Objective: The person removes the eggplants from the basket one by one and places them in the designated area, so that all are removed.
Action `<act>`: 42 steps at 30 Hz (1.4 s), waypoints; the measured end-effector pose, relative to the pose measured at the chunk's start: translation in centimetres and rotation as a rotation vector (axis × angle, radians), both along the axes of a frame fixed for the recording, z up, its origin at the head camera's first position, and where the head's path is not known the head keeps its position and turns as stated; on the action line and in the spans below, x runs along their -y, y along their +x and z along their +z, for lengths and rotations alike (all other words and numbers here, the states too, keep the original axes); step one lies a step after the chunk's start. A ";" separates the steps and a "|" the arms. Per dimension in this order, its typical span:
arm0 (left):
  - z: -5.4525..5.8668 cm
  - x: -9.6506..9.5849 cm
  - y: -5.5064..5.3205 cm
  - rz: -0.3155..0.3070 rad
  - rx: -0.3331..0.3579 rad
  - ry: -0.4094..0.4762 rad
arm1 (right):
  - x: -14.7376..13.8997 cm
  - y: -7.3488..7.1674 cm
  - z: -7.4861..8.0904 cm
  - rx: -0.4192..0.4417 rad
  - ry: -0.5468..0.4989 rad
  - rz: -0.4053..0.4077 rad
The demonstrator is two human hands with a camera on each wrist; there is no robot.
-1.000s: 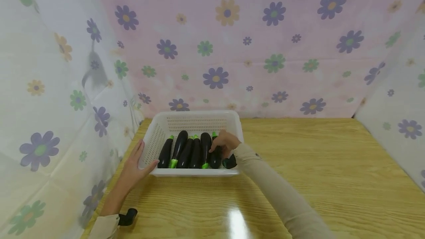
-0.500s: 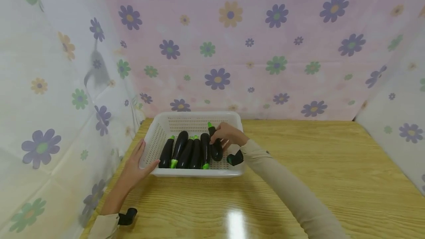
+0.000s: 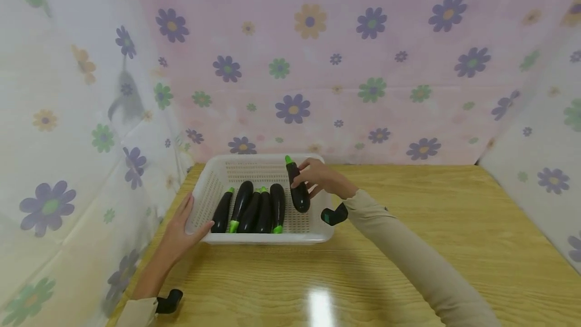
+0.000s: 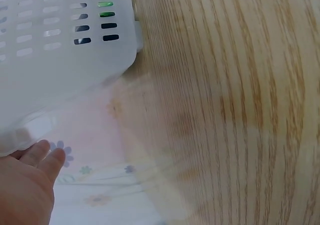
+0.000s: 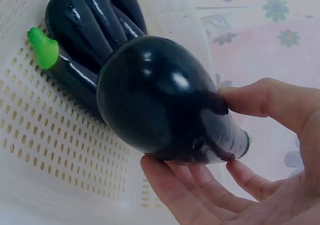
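Note:
My right hand (image 3: 323, 176) pinches a dark, glossy eggplant (image 3: 298, 192) between thumb and fingers. Its green stem tip points up toward the back, and in the right wrist view its rounded end (image 5: 150, 95) faces the camera. It is held over the right part of a white perforated plastic basket (image 3: 272, 238). Several more eggplants (image 3: 264, 212) lie side by side in the basket's left and middle part, some with green caps toward the front. At the basket's left front corner my left hand (image 3: 179, 231) holds the rim, thumb over the edge, fingers along the outer side.
The basket stands on a wood-grain table (image 3: 408, 226) near its back left corner. Flower-patterned cloth (image 3: 340, 90) hangs behind and at both sides. Each wrist wears a black device; the left one (image 3: 169, 301) hangs just above the table.
My right hand has lifted the eggplant up from the row and moved it slightly back, baring the basket's right floor. The left hand keeps its place on the basket.

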State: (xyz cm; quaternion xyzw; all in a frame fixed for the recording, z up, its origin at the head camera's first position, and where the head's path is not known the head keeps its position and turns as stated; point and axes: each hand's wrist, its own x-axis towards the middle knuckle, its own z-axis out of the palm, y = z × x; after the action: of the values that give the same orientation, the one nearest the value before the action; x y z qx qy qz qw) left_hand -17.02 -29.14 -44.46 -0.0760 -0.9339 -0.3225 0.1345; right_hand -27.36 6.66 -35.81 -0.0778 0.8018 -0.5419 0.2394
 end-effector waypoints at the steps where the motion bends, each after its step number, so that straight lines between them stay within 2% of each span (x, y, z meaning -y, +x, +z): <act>1: 0.0 0.1 0.1 0.003 -0.007 0.001 | -0.2 0.1 0.1 0.003 -0.005 -0.002; 15: 0.0 0.0 0.5 0.008 -0.011 0.005 | -2.7 1.3 1.8 -0.028 -0.025 0.000; 19: 0.0 -0.1 0.7 0.014 0.009 0.009 | -3.4 1.1 1.7 -0.028 -0.013 -0.008; 26: -0.2 -0.3 0.6 0.026 -0.036 -0.011 | -4.9 1.3 1.9 -0.045 -0.016 -0.002; 34: 0.1 -0.5 0.5 0.025 -0.015 -0.016 | -6.5 1.4 2.0 -0.062 -0.033 -0.005; 42: 0.3 -0.5 0.3 0.012 -0.030 -0.008 | -7.9 1.5 1.9 -0.056 -0.043 -0.018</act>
State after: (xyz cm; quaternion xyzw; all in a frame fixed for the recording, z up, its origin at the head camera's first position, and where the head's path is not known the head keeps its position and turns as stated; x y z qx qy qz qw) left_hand -16.67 -28.59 -44.20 -0.0756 -0.9334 -0.3170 0.1502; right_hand -25.88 14.57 -33.90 -0.0908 0.7971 -0.5586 0.2104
